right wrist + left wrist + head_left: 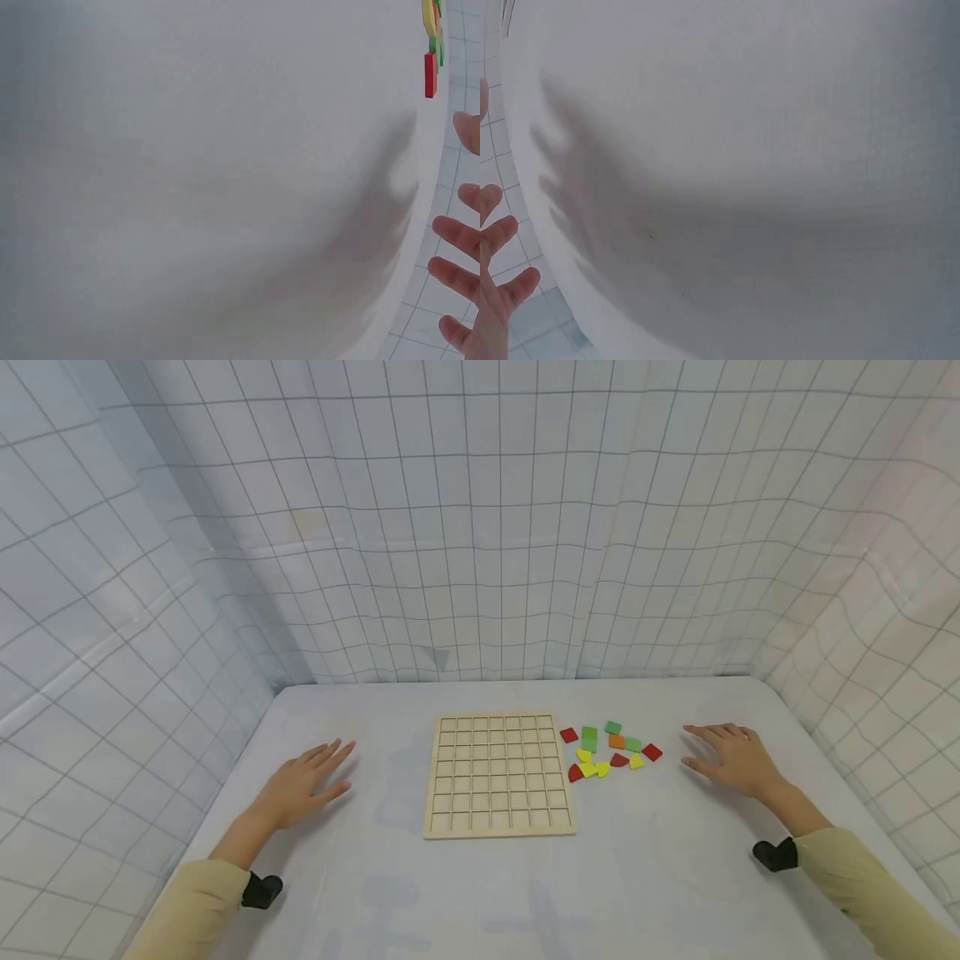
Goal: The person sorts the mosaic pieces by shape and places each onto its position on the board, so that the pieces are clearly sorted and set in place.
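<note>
Tiles (617, 741), gridded board (500, 775) beside, backdrop (495, 527) behind

My left hand (303, 787) and right hand (735, 760) are well apart, fingers loosely extended. On each, the thumb stands apart, nearer my body than the fingers; my wrists (251, 835) lie behind them.
</note>
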Demonstrator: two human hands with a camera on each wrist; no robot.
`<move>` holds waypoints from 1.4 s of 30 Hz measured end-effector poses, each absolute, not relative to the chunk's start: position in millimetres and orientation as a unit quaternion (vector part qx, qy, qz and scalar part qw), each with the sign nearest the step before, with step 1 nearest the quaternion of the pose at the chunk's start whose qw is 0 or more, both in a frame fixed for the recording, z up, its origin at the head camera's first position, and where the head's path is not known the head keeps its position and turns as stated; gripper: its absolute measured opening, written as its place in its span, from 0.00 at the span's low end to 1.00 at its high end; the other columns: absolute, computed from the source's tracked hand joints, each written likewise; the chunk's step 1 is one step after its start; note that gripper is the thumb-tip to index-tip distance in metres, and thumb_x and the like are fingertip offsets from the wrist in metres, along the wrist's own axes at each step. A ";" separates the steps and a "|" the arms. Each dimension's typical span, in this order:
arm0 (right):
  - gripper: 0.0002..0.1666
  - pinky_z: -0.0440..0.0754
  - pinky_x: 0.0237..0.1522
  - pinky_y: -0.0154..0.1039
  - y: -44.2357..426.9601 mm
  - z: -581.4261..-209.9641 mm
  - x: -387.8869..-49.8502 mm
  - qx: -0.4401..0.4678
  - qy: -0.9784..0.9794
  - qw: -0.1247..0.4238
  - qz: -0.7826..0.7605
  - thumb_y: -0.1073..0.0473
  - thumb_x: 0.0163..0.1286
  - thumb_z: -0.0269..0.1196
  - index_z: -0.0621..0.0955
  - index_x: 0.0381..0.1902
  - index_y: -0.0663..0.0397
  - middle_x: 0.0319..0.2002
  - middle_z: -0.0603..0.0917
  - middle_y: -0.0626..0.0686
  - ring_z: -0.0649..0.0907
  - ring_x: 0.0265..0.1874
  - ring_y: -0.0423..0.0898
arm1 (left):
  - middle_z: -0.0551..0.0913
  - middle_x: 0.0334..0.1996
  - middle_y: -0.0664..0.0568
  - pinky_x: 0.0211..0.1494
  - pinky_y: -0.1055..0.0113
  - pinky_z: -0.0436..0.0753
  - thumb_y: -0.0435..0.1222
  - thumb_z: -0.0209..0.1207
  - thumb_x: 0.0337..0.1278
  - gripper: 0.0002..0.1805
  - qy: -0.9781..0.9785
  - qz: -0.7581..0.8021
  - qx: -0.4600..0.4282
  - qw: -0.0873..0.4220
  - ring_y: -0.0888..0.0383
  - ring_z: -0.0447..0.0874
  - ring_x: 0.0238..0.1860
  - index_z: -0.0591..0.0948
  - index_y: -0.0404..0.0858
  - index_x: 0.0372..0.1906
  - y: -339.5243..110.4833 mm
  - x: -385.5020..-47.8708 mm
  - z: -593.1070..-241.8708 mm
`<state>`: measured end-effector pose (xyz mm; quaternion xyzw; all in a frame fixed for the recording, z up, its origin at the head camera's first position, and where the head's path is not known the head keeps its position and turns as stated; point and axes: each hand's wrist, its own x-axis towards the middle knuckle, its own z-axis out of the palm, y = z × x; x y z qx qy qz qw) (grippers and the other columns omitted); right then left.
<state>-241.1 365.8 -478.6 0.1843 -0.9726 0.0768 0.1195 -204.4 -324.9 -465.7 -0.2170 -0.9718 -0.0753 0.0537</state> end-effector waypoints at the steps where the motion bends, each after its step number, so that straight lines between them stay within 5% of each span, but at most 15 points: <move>1: 0.34 0.65 0.54 0.68 364.7 -479.0 -240.9 0.184 -0.972 0.125 0.080 0.42 0.62 0.65 0.76 0.60 0.56 0.54 0.81 0.65 0.76 0.53 0.66 | 0.65 0.70 0.37 0.59 0.36 0.69 0.52 0.54 0.66 0.36 -0.971 -0.074 -0.219 0.055 0.36 0.65 0.67 0.61 0.44 0.73 -323.2 -204.1 -465.7; 9: 0.27 0.71 0.45 0.65 351.0 -480.7 -240.6 0.166 -0.964 0.169 0.124 0.47 0.58 0.68 0.82 0.52 0.57 0.42 0.87 0.60 0.79 0.47 0.63 | 0.70 0.66 0.37 0.56 0.38 0.72 0.46 0.59 0.62 0.32 -0.963 -0.095 -0.231 0.101 0.36 0.70 0.63 0.68 0.40 0.69 -308.3 -202.6 -470.8; 16: 0.30 0.69 0.48 0.65 336.9 -480.7 -240.2 0.110 -0.964 0.108 0.217 0.42 0.62 0.65 0.81 0.53 0.58 0.41 0.87 0.60 0.76 0.49 0.65 | 0.74 0.63 0.37 0.55 0.40 0.75 0.40 0.64 0.57 0.32 -0.952 -0.117 -0.239 0.149 0.37 0.74 0.60 0.71 0.34 0.66 -291.3 -201.4 -481.0; 28: 0.30 0.76 0.45 0.56 321.7 -478.5 -238.6 0.070 -0.949 0.058 0.303 0.46 0.65 0.64 0.79 0.56 0.63 0.44 0.85 0.64 0.78 0.50 0.63 | 0.61 0.73 0.41 0.70 0.39 0.61 0.48 0.58 0.64 0.38 -0.964 -0.125 -0.227 0.053 0.40 0.58 0.73 0.60 0.34 0.73 -241.3 -201.6 -475.4; 42: 0.28 0.76 0.43 0.48 315.3 -480.5 -246.1 0.059 -0.944 0.061 0.318 0.51 0.63 0.67 0.80 0.55 0.64 0.41 0.86 0.64 0.79 0.46 0.61 | 0.50 0.77 0.45 0.72 0.37 0.53 0.57 0.53 0.63 0.45 -0.951 -0.107 -0.288 -0.026 0.41 0.46 0.76 0.53 0.38 0.76 -206.7 -207.9 -476.5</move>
